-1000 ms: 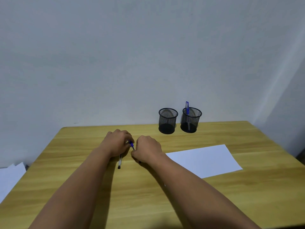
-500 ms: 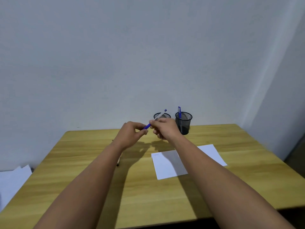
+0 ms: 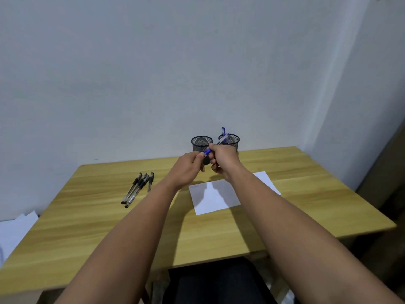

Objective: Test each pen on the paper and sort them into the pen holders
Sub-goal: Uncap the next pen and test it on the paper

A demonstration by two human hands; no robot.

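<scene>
Above wooden table [image 3: 306,194]: blue pen [image 3: 215,145] pinched between left hand [image 3: 188,166] and right hand [image 3: 222,157] fingers.

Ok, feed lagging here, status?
Both hands, left and right, grip blue pen above table. Paper unobstructed. Four black pens untested.

Looks like a bare little office or study corner, nothing fancy. Plain wooden counter [image 3: 306,194] shoved against blank white walls [image 3: 153,73]. Two black mesh pen holders [image 3: 198,144] sit just behind the fingers [image 3: 200,155], a sheet of paper [image 3: 215,197] lies below them, and a bunch of pens [image 3: 137,189] is off to their left. More loose sheets [image 3: 15,229] lie past the counter's left edge.
</scene>
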